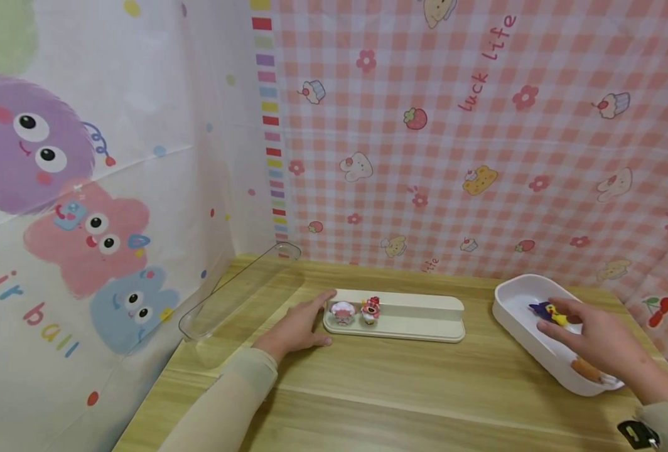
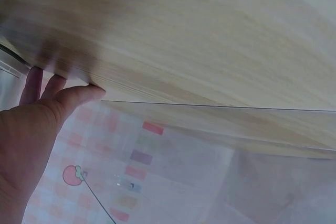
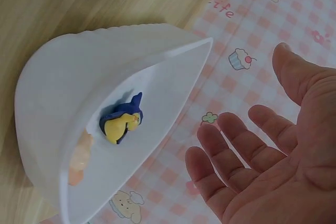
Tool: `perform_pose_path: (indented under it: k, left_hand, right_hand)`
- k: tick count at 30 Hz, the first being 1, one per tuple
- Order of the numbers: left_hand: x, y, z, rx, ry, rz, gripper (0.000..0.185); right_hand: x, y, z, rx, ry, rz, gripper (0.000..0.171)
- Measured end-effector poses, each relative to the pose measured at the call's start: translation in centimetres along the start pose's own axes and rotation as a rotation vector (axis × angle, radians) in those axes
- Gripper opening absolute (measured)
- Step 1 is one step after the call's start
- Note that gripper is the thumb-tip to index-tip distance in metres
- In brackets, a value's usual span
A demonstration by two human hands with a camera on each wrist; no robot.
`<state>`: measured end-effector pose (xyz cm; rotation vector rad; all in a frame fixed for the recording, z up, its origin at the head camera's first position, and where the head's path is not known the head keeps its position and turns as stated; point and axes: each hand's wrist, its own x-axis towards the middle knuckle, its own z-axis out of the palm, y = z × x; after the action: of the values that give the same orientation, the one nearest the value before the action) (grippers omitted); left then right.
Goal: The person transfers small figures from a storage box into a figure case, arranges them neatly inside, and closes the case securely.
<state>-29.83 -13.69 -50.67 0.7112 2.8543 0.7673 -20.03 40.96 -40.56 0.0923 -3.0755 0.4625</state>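
My left hand (image 1: 297, 326) rests at the left end of a cream stepped display base (image 1: 419, 328), fingers and thumb extended. On that base stand a pink figurine with a white top (image 1: 342, 312) and, beside it, a red figurine (image 1: 370, 311). My right hand (image 1: 594, 333) reaches over a white plastic tub (image 1: 515, 326), its fingers spread apart in the right wrist view. A dark blue and yellow figurine (image 3: 121, 121) lies inside the tub, separate from the fingers. An orange-tan figurine (image 1: 586, 370) lies at the tub's near end.
A clear plastic cover (image 1: 238, 295) stands on the wooden table (image 1: 368, 395) to the left of the base. Behind is a pink checked cloth (image 1: 390, 138); a white cloth with cartoon prints (image 1: 159, 125) hangs on the left. A dark strap fitting (image 1: 639, 434) sits at my right wrist.
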Motion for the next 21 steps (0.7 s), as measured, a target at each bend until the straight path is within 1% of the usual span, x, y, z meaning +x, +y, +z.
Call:
perform_pose_path:
  k: [7, 11, 15, 21]
  left_hand:
    - [0.0, 0.0, 0.0, 0.002, 0.004, -0.003, 0.103]
    - [0.0, -0.1, 0.0, 0.008, 0.003, -0.007, 0.104]
    - [0.0, -0.3, 0.2, 0.013, 0.003, -0.007, 0.104]
    - [0.0, 0.0, 0.1, 0.014, 0.005, -0.011, 0.103]
  right_hand:
    - [-0.2, 0.4, 0.5, 0.009, 0.021, -0.018, 0.082]
    - [-0.3, 0.5, 0.8, 0.017, 0.020, -0.014, 0.080]
    - [-0.5, 0.9, 1.2, 0.025, 0.008, 0.003, 0.079]
    - [-0.4, 1.9, 1.4, -0.010, -0.028, 0.033, 0.082]
